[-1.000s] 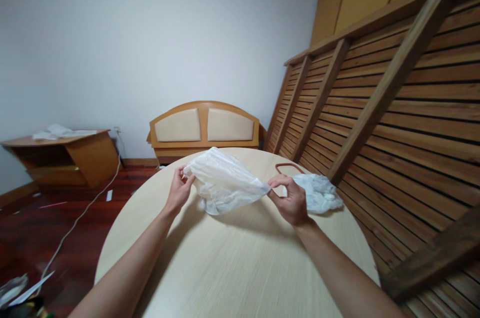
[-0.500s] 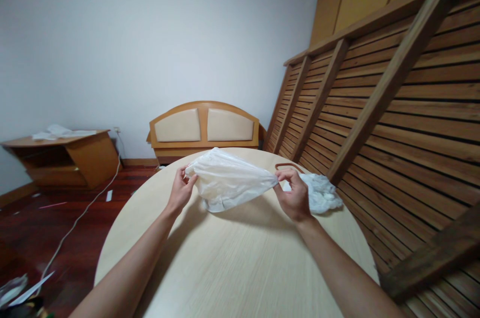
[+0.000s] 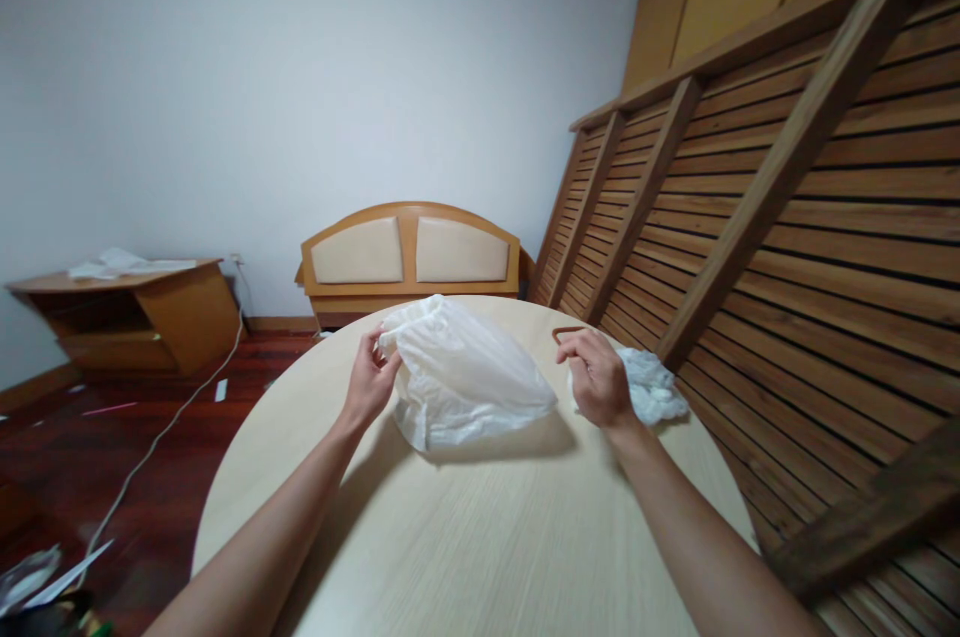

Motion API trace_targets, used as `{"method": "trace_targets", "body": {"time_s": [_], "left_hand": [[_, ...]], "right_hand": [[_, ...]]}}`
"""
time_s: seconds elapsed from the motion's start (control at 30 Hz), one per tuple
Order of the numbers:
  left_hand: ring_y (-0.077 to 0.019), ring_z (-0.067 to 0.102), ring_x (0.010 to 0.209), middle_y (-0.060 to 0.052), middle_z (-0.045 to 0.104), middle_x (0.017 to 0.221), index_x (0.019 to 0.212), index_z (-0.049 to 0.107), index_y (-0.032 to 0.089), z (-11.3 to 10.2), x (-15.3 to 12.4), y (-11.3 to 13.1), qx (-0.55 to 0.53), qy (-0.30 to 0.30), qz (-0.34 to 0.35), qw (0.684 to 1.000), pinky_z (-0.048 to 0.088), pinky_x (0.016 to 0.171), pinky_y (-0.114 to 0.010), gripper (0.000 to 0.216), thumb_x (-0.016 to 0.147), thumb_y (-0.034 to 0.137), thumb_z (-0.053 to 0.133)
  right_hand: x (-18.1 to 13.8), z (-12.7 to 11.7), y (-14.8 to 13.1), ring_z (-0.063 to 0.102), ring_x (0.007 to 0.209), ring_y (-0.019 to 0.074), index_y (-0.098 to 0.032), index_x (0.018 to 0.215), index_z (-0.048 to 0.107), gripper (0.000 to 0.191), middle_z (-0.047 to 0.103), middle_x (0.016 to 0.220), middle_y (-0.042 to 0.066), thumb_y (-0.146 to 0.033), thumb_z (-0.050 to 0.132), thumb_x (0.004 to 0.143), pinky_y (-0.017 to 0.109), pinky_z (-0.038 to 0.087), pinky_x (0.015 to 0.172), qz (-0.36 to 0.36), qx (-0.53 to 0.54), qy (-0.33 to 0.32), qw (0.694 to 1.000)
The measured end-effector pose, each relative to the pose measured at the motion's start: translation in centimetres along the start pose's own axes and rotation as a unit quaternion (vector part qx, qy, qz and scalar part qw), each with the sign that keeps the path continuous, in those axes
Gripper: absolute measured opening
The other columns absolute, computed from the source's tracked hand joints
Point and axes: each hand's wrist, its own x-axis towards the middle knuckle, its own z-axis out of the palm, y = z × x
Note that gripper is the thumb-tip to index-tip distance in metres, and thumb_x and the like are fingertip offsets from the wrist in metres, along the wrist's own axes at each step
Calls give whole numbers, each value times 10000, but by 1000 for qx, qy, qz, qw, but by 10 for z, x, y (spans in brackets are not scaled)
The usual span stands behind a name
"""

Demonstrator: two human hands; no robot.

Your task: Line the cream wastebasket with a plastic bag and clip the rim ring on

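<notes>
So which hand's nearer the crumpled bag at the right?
Right. The right hand overlaps the left part of the crumpled bag in view; contact unclear. The left hand is well off to its left, holding the larger bag's left end.

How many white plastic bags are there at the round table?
2: one white plastic bag in the left hand; a second, crumpled bag partly behind the right hand. Others may be hidden.

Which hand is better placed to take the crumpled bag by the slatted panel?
Right, likely: the right hand is apart from the white bag and nearer the crumpled bag; the left hand holds the white bag.
</notes>
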Motion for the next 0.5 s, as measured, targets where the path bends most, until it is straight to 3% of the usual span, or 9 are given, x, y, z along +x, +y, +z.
{"method": "trace_targets", "body": {"time_s": [0.1, 0.2, 0.3, 0.37, 0.5], "left_hand": [[-267, 610, 1181, -149, 536, 1404, 1148, 527, 205, 6, -8, 5, 34, -23, 6, 999, 522, 947, -400, 470, 763, 381, 729], [-297, 549, 1275, -165, 396, 1542, 1166, 532, 213, 15, -18, 13, 49, -57, 20, 997, 518, 958, -415, 439, 785, 342, 709], [-310, 512, 1320, -163, 366, 1568, 1170, 545, 216, 25, -28, 21, 54, -81, 27, 995, 509, 980, -431, 411, 803, 323, 695], [-316, 508, 1326, -166, 380, 1561, 1162, 555, 213, 31, -34, 26, 52, -98, 26, 993, 505, 987, -439, 393, 809, 319, 694], [-325, 484, 1356, -170, 365, 1571, 1157, 558, 217, 38, -43, 30, 59, -135, 41, 988, 482, 1021, -454, 366, 825, 304, 686]], "right_hand": [[-1, 6, -10, 612, 889, 238, -217, 949, 597, 107, 644, 910, 52, -259, 499, 944, 387, 483, 793, 51, 6, -90, 995], [-4, 15, -26, 618, 1022, 253, -220, 1134, 560, 332, 645, 1105, 74, -430, 643, 891, 397, 494, 879, 45, 26, -187, 981], [-7, 24, -39, 613, 1019, 267, -218, 1074, 558, 420, 644, 1086, 80, -495, 729, 808, 416, 495, 896, 29, 23, -198, 980], [-8, 27, -43, 618, 937, 250, -217, 987, 565, 347, 649, 990, 62, -457, 737, 804, 394, 506, 837, 29, 14, -200, 979], [-8, 25, -34, 619, 862, 217, -212, 840, 570, 84, 642, 873, 32, -204, 654, 837, 336, 493, 768, 21, 3, -245, 969]]}}
